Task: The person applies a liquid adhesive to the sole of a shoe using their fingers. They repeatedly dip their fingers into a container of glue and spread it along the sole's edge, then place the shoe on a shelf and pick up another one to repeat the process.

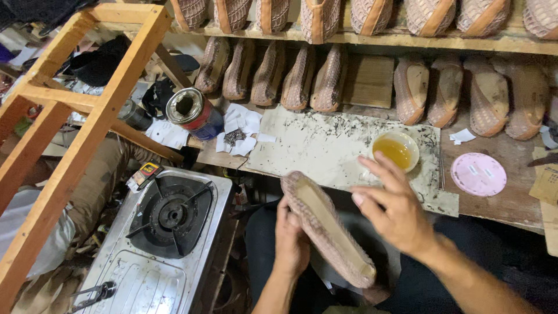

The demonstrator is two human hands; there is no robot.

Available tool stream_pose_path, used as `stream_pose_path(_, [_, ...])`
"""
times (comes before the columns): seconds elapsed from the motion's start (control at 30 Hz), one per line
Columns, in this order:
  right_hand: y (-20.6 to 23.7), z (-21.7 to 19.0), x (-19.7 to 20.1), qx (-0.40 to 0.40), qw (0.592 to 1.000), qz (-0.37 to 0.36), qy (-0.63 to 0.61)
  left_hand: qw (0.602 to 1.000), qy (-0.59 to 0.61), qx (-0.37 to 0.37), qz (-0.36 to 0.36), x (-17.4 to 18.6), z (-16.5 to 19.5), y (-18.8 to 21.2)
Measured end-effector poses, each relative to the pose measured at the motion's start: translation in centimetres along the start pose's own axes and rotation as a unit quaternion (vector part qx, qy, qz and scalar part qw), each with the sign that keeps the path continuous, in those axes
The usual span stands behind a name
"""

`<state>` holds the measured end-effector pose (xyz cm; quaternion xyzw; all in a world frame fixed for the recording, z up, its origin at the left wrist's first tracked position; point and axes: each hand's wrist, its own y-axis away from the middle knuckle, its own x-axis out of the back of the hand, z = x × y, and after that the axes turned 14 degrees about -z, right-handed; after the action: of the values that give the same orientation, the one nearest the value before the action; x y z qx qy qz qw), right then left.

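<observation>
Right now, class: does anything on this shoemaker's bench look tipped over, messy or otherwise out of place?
Yes. The metal can lies tilted on its side at the bench's left end, open mouth showing, and the pale work mat is smeared with dark specks beside the bowl of amber liquid.

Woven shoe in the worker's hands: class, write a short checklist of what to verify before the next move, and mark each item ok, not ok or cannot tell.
1. Woven shoe is held: ok, the left hand grips it from below, sole side up.
2. Right hand is free: ok, it hovers open over the shoe and holds nothing.
3. Bowl of yellow liquid is close by: ok, it stands upright on the stained board just beyond the fingers.
4. Stove is off: cannot tell for sure; no flame shows on the burner.
5. Liquid on the fingertips: cannot tell, the hand is blurred.
</observation>
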<state>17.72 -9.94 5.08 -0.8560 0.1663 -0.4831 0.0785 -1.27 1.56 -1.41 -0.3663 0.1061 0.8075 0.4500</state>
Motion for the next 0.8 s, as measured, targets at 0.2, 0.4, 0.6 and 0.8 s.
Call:
stream_pose_path(0.2, [-2.8,4.3,4.1,-0.095,0.977,-0.026,0.189,0.991,0.099,0.085,0.009,1.0,1.4,0.9])
stream_pose_path(0.4, [-2.7,5.3,4.3,-0.115,0.977,-0.038,0.177,0.98,0.167,0.104,0.041,1.9,0.8,2.1])
stream_pose_path(0.6, [-1.0,3.6,1.9,-0.065,0.998,-0.026,-0.002,0.992,0.09,0.092,-0.002,2.9,0.1,2.9])
stream_pose_path(0.8, [2.7,-3.0,-3.5,0.153,0.985,-0.058,-0.051,0.99,0.111,0.081,-0.043,2.3,-1.9,2.8])
